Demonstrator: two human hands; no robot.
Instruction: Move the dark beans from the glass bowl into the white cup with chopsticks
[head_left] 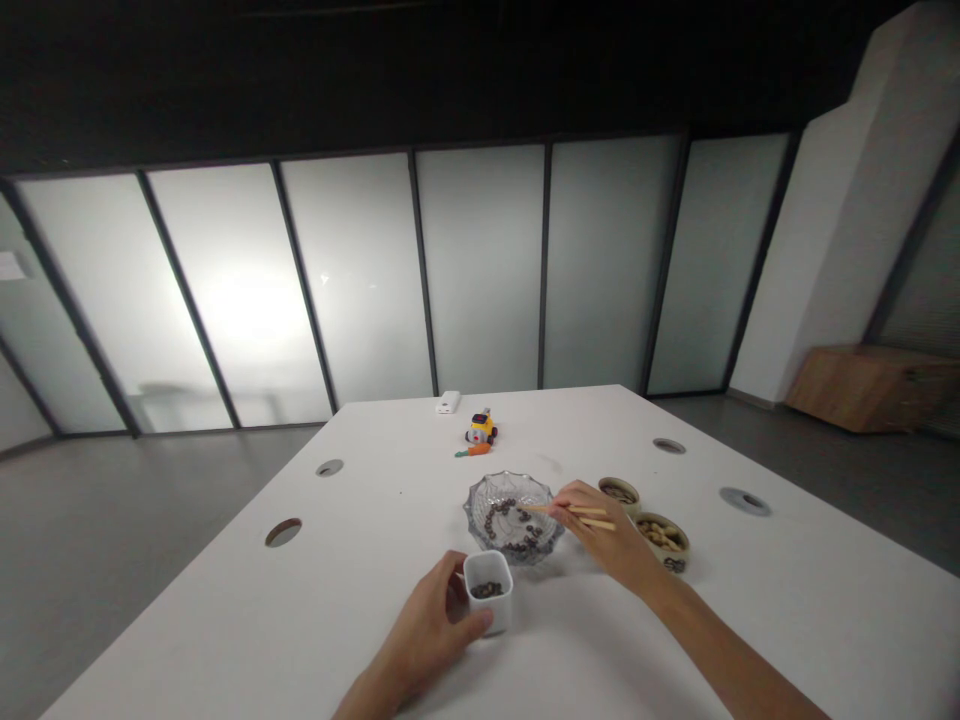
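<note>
My left hand (433,622) is closed around a square white cup (491,612) standing on the table, with small dark beans (487,590) at its bottom. A pair of light wooden chopsticks (596,516) is gripped in my right hand (600,530), above the right side of a clear glass bowl (472,525) with a scalloped rim. Several dark beans (501,512) lie scattered inside that bowl. The chopstick tips reach in among them; whether they pinch a bean is too small to tell. The bowl stands just beyond the cup.
Right of my right hand stand two round containers, one holding peanuts (660,532), the other dark contents (619,491). Farther back are an orange toy carrot (474,451), a yellow toy vehicle (482,428) and a white box (448,402). Round holes pierce the white table (360,560).
</note>
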